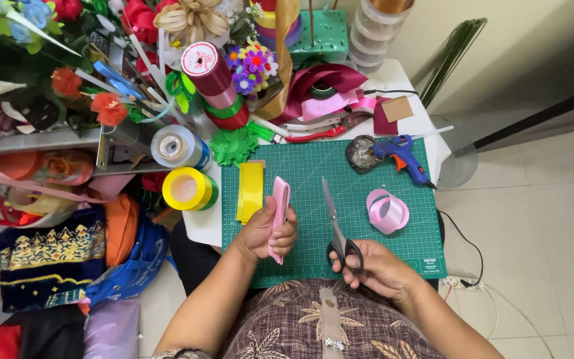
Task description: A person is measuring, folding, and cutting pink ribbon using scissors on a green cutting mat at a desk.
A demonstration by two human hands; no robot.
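My left hand [267,233] grips a folded stack of pink ribbon strips [280,206] over the green cutting mat [367,179]. My right hand [373,269] holds black-handled scissors [335,226] by the loops, blades closed and pointing away from me, just right of the pink strips. A pile of yellow ribbon strips [250,191] lies on the mat left of my left hand. A loose coil of pink ribbon [386,211] rests on the mat to the right.
A blue glue gun [403,154] and a round dish [363,153] sit at the mat's far edge. Ribbon rolls [187,188], red-handled cutters [313,135], paper flowers [250,66] and craft clutter crowd the back and left. Folded fabrics [54,256] lie at left.
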